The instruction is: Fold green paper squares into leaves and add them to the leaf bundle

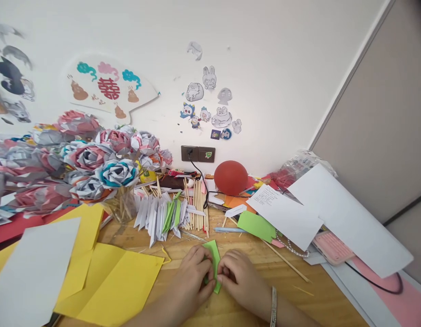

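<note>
A narrow folded strip of green paper (213, 254) lies between my hands near the front of the wooden table (282, 302). My left hand (193, 272) is closed on its left side, fingers curled and thumb pressed near the lower end. From the right, my right hand (239, 277) pinches the strip's right edge between thumb and fingertips. A beaded bracelet (273, 306) circles the right wrist. Parts of the paper are hidden by the fingers. Beyond my hands lies a row of folded white and green paper pieces (159, 215).
Yellow paper (122, 281) and a white sheet (36, 268) lie left, below many paper flowers (87, 156). Wooden sticks (198, 204) and a red balloon (231, 177) are at the back. A printed sheet (282, 211), a pink device (333, 247) and a thin stick (288, 262) lie right.
</note>
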The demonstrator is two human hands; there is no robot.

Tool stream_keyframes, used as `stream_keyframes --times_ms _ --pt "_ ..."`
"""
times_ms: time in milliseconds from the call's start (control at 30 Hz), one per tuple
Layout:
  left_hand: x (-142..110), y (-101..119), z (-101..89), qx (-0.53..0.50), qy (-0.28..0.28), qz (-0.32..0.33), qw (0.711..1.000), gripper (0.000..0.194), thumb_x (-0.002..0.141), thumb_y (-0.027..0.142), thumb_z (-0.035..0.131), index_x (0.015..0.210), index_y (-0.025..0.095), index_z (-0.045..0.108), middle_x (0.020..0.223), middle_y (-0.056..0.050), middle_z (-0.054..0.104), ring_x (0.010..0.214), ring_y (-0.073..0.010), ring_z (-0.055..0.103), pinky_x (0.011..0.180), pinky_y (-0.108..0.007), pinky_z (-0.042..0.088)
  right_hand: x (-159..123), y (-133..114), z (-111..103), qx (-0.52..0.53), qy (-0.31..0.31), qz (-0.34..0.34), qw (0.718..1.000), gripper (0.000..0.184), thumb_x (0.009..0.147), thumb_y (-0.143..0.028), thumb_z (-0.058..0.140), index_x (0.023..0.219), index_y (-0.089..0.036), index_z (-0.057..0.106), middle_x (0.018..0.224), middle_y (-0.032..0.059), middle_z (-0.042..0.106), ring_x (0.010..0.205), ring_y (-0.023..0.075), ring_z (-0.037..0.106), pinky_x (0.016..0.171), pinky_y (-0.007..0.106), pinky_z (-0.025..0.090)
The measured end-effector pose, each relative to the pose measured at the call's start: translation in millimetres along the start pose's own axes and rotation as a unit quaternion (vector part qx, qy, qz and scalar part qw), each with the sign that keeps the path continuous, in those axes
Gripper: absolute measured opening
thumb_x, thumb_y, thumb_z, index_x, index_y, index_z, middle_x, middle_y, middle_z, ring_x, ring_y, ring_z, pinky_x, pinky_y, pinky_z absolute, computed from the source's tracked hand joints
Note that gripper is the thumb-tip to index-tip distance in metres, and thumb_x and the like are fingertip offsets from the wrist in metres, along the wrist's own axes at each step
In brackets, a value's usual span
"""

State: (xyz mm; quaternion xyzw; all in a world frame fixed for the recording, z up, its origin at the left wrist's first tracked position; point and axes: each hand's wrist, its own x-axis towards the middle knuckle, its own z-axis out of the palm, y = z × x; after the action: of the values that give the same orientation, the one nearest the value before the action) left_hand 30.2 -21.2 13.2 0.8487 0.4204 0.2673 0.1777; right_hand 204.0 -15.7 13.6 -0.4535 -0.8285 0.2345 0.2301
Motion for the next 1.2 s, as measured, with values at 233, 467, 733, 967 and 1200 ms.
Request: stream_keyframes --times_ms 233,467,733,967,1200 --pt "0.6 -0.1 -0.5 -0.004 -0.004 -0.009 1.000 0.013 0.076 0.009 0.054 0.069 0.020 0.054 0.088 -0.002 0.053 0.092 -0.0187 0.049 0.080 -0.030 0.042 -0.1 -3.1 -4.1 -0.016 -0.019 -0.006 1.000 0.027 0.062 -0.019 0.077 0.074 -0.019 0.053 0.074 -0.0029 0.051 0.075 0.0170 0.047 0.068 0.027 0.032" --pt "3.1 -2.0 -0.7 0.020 -0.014 -0.028 0.999 0.013 0.074 0.014 0.063 0.066 0.020 0.054 0.086 -0.002 0.054 0.091 -0.0207 0.050 0.080 -0.032 0.043 0.5 -1.5 -6.8 0.002 -0.025 -0.004 1.000 0.021 0.066 -0.017 0.073 0.074 -0.019 0.054 0.072 -0.0039 0.051 0.074 0.0158 0.047 0.068 0.026 0.033" --pt "3.4 -0.3 -3.1 0.036 -0.015 -0.036 0.999 0.010 0.075 0.018 0.062 0.074 0.020 0.053 0.087 -0.002 0.053 0.089 -0.0210 0.049 0.077 -0.033 0.043 4.5 3.4 -8.9 -0.005 -0.006 0.012 1.000 0.018 0.068 -0.009 0.067 0.069 -0.019 0.052 0.067 -0.0045 0.048 0.070 0.0148 0.046 0.064 0.025 0.032" --pt "3.9 0.3 -2.6 0.036 -0.017 -0.041 0.998 0.012 0.071 0.015 0.063 0.075 0.020 0.053 0.088 -0.002 0.053 0.090 -0.0214 0.048 0.078 -0.033 0.042 4.1 3.9 -7.3 -0.005 0.012 0.006 1.000 0.015 0.072 -0.007 0.060 0.072 -0.019 0.051 0.068 -0.0041 0.049 0.069 0.0146 0.047 0.065 0.025 0.034" --pt "5.2 -7.8 -4.2 0.030 -0.017 -0.036 0.999 0.007 0.075 0.016 0.059 0.075 0.020 0.055 0.088 -0.002 0.055 0.089 -0.0203 0.049 0.078 -0.032 0.041 -0.8 2.1 -3.3 -0.070 0.002 -0.012 0.998 0.029 0.065 -0.030 0.075 0.080 -0.020 0.052 0.082 -0.0024 0.053 0.082 0.0182 0.048 0.074 0.029 0.034"
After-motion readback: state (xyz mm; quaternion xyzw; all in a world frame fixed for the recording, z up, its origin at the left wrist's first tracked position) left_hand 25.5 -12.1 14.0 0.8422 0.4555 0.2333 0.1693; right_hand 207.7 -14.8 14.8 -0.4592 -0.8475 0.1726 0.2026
